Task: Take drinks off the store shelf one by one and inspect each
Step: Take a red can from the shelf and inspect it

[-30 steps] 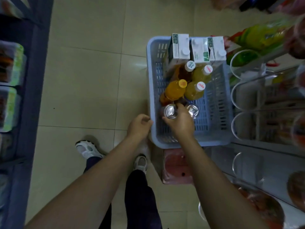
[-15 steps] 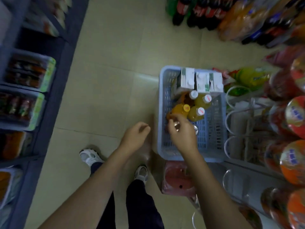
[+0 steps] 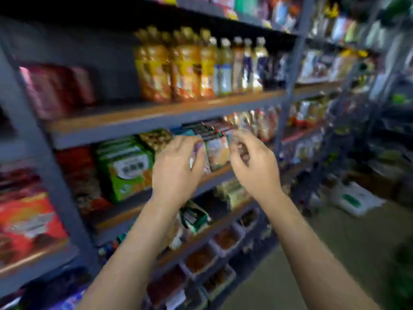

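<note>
Both hands up at the middle shelf, no drink in hand yet.

Bottles [image 3: 201,66] stand upright, caps up, along the front edge of the upper shelf [image 3: 156,117], untaken. Left hand [image 3: 176,168] and right hand [image 3: 252,164] hover with loosely curled fingers, holding nothing, before blurred packets [image 3: 216,151] below.

Both bare forearms extended forward and up, roughly parallel. Left hand [image 3: 176,166] back to camera, fingers curled forward, thumb out right. Right hand [image 3: 252,162] just beside it, fingers loosely curled, nothing visibly gripped. Motion blur; contact unclear.
</note>
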Demonstrator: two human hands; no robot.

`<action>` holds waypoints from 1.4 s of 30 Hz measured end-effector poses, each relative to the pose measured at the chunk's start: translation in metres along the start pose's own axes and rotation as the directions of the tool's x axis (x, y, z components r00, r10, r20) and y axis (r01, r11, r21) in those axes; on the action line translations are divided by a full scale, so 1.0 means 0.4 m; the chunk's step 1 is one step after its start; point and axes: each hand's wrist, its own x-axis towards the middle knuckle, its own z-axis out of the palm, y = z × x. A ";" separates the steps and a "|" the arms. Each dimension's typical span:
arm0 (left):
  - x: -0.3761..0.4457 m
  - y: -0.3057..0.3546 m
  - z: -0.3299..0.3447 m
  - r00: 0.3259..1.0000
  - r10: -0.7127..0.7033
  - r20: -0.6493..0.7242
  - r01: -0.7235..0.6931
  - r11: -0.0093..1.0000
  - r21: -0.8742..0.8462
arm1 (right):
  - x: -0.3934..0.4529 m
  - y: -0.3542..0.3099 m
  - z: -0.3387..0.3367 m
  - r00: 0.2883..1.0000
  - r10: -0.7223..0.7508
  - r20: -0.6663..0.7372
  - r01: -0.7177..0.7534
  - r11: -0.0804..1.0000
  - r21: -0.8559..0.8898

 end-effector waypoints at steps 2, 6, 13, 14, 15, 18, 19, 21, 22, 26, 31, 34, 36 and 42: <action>0.081 -0.108 -0.114 0.992 -0.002 -0.125 0.020 0.989 0.147 | 0.125 -0.121 0.080 0.991 -0.135 0.014 0.135 0.990 0.047; 0.141 -0.279 -0.264 0.973 -0.029 -0.229 0.117 0.916 0.384 | 0.273 -0.304 0.227 0.953 -0.290 0.091 0.270 0.944 0.189; 0.125 -0.353 -0.309 0.924 0.176 -0.339 0.098 0.747 0.657 | 0.388 -0.440 0.432 0.826 -0.506 0.247 0.378 0.823 0.424; 0.131 -0.362 -0.320 0.911 0.154 -0.383 0.156 0.732 0.664 | 0.403 -0.451 0.450 0.795 -0.540 0.275 0.384 0.801 0.460; 0.138 -0.374 -0.331 0.898 0.118 -0.424 0.223 0.709 0.669 | 0.419 -0.464 0.466 0.761 -0.572 0.307 0.386 0.779 0.495; 0.144 -0.408 -0.341 0.883 0.075 -0.463 0.327 0.608 0.723 | 0.464 -0.501 0.511 0.643 -0.642 0.418 0.371 0.739 0.563; 0.143 -0.414 -0.337 0.885 0.083 -0.457 0.328 0.585 0.742 | 0.479 -0.512 0.527 0.610 -0.650 0.452 0.353 0.734 0.580; 0.145 -0.418 -0.331 0.886 0.100 -0.453 0.328 0.555 0.764 | 0.505 -0.527 0.552 0.567 -0.670 0.478 0.343 0.720 0.603; 0.147 -0.418 -0.331 0.884 0.104 -0.455 0.334 0.540 0.773 | 0.514 -0.533 0.562 0.562 -0.690 0.456 0.354 0.698 0.622; 0.151 -0.416 -0.330 0.882 0.091 -0.461 0.367 0.480 0.797 | 0.523 -0.549 0.581 0.596 -0.735 0.325 0.352 0.602 0.717; 0.147 -0.405 -0.326 0.878 0.036 -0.477 0.410 0.457 0.789 | 0.524 -0.516 0.568 0.645 -0.721 0.254 0.299 0.544 0.784; 0.152 -0.376 -0.317 0.860 -0.040 -0.509 0.472 0.442 0.763 | 0.522 -0.466 0.547 0.681 -0.695 0.229 0.243 0.510 0.825; 0.155 -0.338 -0.286 0.843 -0.064 -0.535 0.498 0.473 0.727 | 0.518 -0.423 0.518 0.718 -0.668 0.197 0.214 0.481 0.850; 0.179 -0.184 -0.139 0.808 -0.294 -0.510 0.366 0.930 0.043 | 0.484 -0.257 0.378 0.839 -0.517 0.171 -0.079 0.196 0.977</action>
